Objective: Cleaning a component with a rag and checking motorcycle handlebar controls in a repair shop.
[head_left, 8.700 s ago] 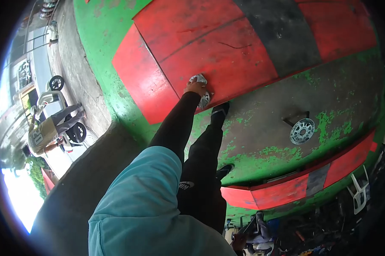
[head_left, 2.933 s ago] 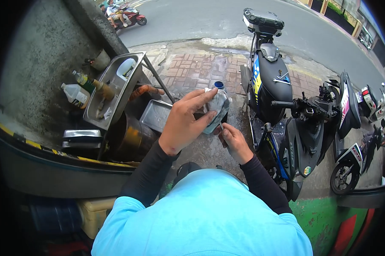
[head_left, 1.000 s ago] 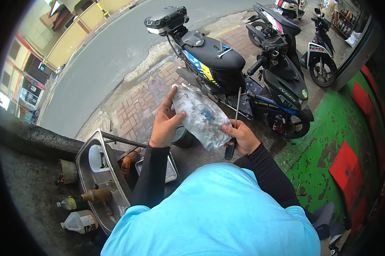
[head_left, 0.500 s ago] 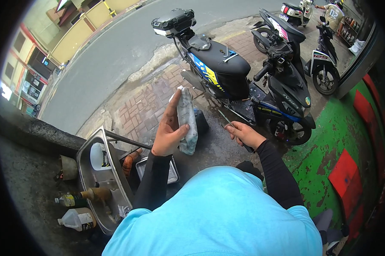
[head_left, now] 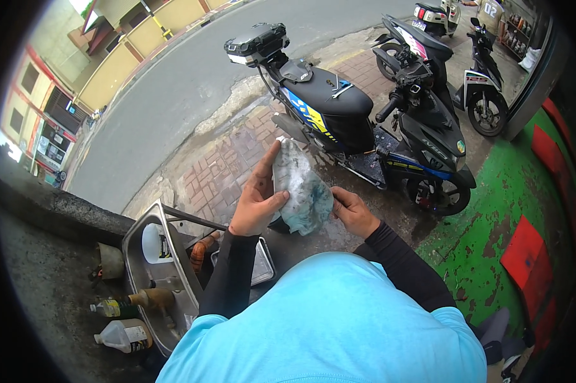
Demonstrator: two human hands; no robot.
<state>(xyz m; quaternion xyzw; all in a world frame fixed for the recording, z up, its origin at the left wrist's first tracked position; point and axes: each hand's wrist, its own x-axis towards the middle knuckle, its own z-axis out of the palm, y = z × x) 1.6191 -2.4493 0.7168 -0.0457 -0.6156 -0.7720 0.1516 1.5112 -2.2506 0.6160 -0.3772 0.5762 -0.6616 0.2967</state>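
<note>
Carefully, the mid-frame cloth (head_left: 299, 191), pinched by the left hand (head_left: 254, 208), should be spread; the right hand (head_left: 358, 217) is curled, hold hidden.

Flat daylight lights a grey road (head_left: 173, 96); along its far edge stand a cream boundary wall (head_left: 127, 69) and a pale building with dark windows (head_left: 29, 77). Reddish brick paving (head_left: 214, 175) borders the road's near edge. A rough, dark grey wall (head_left: 42, 249) rises beside a steel sink (head_left: 184, 271). Peeling green paint covers the floor (head_left: 444, 252), where red panels (head_left: 525, 255) lie towards its right edge.
</note>
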